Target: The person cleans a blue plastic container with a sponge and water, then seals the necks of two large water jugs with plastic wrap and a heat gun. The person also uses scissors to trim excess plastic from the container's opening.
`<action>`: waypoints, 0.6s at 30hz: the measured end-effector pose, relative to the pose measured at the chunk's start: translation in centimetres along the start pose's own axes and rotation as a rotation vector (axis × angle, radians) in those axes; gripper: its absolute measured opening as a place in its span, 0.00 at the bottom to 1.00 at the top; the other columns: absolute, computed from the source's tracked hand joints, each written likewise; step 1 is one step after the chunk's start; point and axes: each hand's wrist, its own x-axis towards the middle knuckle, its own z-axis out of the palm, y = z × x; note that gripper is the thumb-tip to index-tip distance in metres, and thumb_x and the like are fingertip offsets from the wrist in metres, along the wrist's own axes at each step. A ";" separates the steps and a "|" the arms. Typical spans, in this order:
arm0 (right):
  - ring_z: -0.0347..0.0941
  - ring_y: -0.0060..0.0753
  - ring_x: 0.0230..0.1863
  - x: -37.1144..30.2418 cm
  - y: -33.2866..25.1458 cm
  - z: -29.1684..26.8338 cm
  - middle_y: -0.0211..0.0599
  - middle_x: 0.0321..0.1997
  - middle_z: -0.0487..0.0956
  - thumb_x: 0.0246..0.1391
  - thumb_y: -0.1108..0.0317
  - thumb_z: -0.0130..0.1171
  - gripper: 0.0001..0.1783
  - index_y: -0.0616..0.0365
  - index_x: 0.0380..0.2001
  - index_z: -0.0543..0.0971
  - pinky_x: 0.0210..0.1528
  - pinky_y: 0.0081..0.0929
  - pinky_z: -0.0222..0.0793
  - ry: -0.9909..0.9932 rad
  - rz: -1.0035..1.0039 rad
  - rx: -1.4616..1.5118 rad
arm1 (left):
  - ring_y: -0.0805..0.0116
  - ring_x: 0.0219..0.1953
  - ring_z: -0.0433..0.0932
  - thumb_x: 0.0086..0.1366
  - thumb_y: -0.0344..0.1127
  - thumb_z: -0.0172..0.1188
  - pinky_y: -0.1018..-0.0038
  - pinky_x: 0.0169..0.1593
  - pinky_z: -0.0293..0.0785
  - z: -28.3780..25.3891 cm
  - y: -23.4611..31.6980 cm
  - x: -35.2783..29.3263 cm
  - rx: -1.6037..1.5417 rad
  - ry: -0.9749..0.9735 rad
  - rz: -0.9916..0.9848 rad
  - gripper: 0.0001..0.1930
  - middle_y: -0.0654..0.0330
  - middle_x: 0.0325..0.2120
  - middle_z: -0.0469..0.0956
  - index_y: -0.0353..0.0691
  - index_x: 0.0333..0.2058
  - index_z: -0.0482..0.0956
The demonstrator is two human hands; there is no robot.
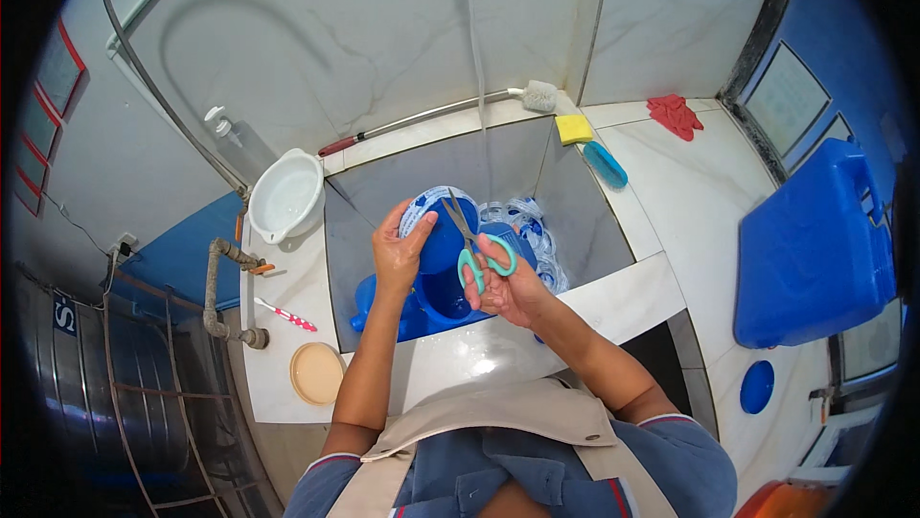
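My left hand is closed on the rim of a round blue plastic container, tilted over the sink. A white-and-blue printed plastic band runs round that rim. In my right hand is a pair of scissors with mint-green handles, my fingers through the loops. The blades are parted and point up across the container's rim; whether they touch the band I cannot tell. Below, more blue plastic vessels lie in the grey sink. A heap of clear, blue-printed plastic strips lies at its right.
A white basin, pump bottle, toothbrush and beige round dish stand left. Behind lies a long-handled brush. Right are a yellow sponge, blue brush, red glove and large blue jerrycan.
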 end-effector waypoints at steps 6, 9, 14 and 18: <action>0.53 0.14 0.06 0.8 -1.0 0.2 0.40 0.13 0.73 0.58 0.46 0.48 0.26 0.60 0.22 0.72 0.08 0.12 0.45 0.154 -0.040 -0.338 | 0.83 0.27 0.71 0.55 0.31 0.65 0.84 0.32 0.68 -0.8 -1.0 0.7 0.216 -0.004 0.141 0.12 0.65 0.25 0.78 0.32 0.37 0.78; 0.52 0.12 0.06 1.1 -1.4 0.2 0.35 0.11 0.71 0.56 0.46 0.50 0.26 0.59 0.20 0.72 0.08 0.12 0.43 0.176 -0.058 -0.421 | 0.82 0.26 0.71 0.55 0.31 0.65 0.83 0.31 0.69 -0.9 -0.9 1.1 0.255 0.002 0.155 0.12 0.65 0.25 0.78 0.32 0.37 0.78; 0.52 0.11 0.06 2.9 -1.6 -0.4 0.35 0.11 0.71 0.54 0.47 0.55 0.24 0.58 0.19 0.72 0.09 0.11 0.44 0.335 -0.250 -0.466 | 0.80 0.27 0.73 0.53 0.31 0.65 0.81 0.31 0.71 -1.1 -2.1 -0.2 0.442 -0.019 0.228 0.13 0.63 0.25 0.78 0.32 0.37 0.78; 0.61 0.16 0.12 0.7 -4.8 0.3 0.36 0.17 0.74 0.51 0.52 0.60 0.20 0.59 0.23 0.72 0.13 0.16 0.53 0.281 -0.166 -0.614 | 0.79 0.28 0.74 0.53 0.31 0.66 0.81 0.32 0.71 -1.7 -1.0 1.4 0.299 0.063 0.231 0.13 0.61 0.26 0.79 0.32 0.37 0.78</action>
